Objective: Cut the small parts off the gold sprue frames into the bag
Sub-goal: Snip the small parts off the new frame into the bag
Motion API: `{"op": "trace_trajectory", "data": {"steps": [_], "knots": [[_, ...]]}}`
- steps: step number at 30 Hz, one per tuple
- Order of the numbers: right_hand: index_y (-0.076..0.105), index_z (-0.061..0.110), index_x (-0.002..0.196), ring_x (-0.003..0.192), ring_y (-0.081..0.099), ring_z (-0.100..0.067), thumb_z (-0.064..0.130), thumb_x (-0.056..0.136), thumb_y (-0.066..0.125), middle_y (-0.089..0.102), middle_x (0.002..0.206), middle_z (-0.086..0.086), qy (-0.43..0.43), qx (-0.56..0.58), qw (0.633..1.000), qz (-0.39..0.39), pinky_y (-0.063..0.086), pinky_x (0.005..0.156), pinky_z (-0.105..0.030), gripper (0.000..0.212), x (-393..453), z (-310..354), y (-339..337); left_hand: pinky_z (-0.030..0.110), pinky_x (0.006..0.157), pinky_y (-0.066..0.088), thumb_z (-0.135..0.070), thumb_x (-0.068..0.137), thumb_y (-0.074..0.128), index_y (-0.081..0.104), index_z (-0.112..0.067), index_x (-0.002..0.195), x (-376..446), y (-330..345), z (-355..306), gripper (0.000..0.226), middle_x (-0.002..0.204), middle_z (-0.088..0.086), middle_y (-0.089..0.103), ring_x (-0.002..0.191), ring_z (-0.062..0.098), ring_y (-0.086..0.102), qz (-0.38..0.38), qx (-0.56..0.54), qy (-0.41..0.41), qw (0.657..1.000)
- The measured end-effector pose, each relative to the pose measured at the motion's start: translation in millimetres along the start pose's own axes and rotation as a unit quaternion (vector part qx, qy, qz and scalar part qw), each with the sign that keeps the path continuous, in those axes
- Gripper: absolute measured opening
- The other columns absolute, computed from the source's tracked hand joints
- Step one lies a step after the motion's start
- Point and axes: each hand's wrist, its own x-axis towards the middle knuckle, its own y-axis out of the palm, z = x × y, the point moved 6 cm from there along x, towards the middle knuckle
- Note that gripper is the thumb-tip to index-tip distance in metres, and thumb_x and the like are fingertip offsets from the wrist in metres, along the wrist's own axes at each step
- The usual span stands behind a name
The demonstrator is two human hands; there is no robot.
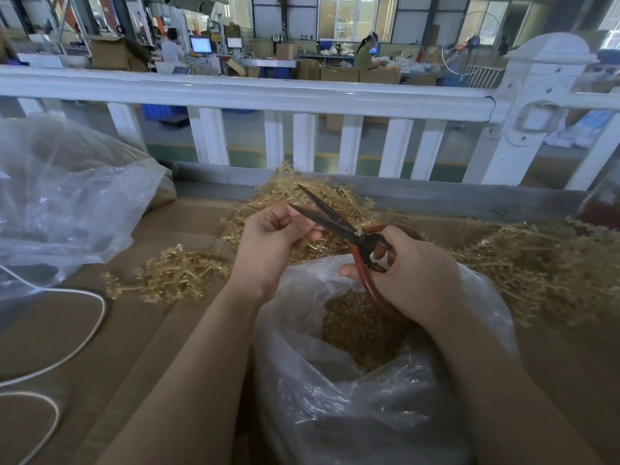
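The tabletop [110,333] is strewn with gold frames [536,263]. An open clear bag [335,414] in front holds cut parts [355,330]. Above it, the right hand [412,280] has its grip clamped on red-handled scissors [339,223], blades apart. The left hand [271,239] pinches something small and gold at the blades.
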Motion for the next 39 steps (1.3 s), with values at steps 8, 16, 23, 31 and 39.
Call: {"op": "trace_trajectory", "data": {"steps": [8,16,23,31,39], "knots": [[0.052,0.04,0.104,0.069,0.046,-0.004,0.101,0.063,0.035,0.05,0.081,0.026,0.001,-0.018,1.0,0.006,0.023,0.055,-0.01,0.075,0,-2,2,0.024,0.067,0.051,0.006,0.092,0.059,0.073,-0.006,0.085,-2,4,-2,0.02,0.077,0.008,0.073,0.07,0.016,0.064,0.005,0.058,0.022,0.998],[0.061,0.036,0.102,0.067,0.045,-0.003,0.098,0.065,0.036,0.047,0.075,0.027,-0.008,-0.027,0.999,-0.029,0.032,0.054,-0.018,0.077,0,3,-3,0.023,0.064,0.049,0.008,0.092,0.058,0.073,-0.011,0.079,-4,7,-3,0.027,0.074,0.002,0.073,0.067,0.014,0.065,0.011,0.065,0.016,0.998],[0.062,0.036,0.105,0.064,0.047,-0.004,0.103,0.058,0.028,0.049,0.071,0.026,-0.002,-0.009,1.0,-0.021,0.026,0.056,-0.01,0.089,0,1,-2,0.019,0.062,0.05,0.003,0.092,0.06,0.073,-0.008,0.083,-3,7,-1,0.019,0.077,0.007,0.072,0.067,0.013,0.064,0.026,0.011,0.004,1.0],[0.064,0.035,0.103,0.058,0.037,0.01,0.102,0.057,0.034,0.039,0.063,0.033,0.007,0.009,1.0,-0.007,0.027,0.055,-0.01,0.087,2,0,-1,0.02,0.063,0.049,0.002,0.092,0.061,0.072,-0.009,0.082,-3,7,-1,0.019,0.076,0.005,0.073,0.067,0.014,0.064,0.026,0.026,0.006,0.999],[0.064,0.035,0.104,0.064,0.047,-0.005,0.098,0.061,0.038,0.044,0.068,0.028,-0.001,-0.007,1.0,-0.009,0.029,0.053,-0.014,0.08,1,5,-4,0.018,0.067,0.051,0.007,0.092,0.06,0.072,-0.006,0.084,-2,9,0,0.02,0.075,0.001,0.073,0.066,0.011,0.065,0.033,0.083,0.036,0.995]]}}
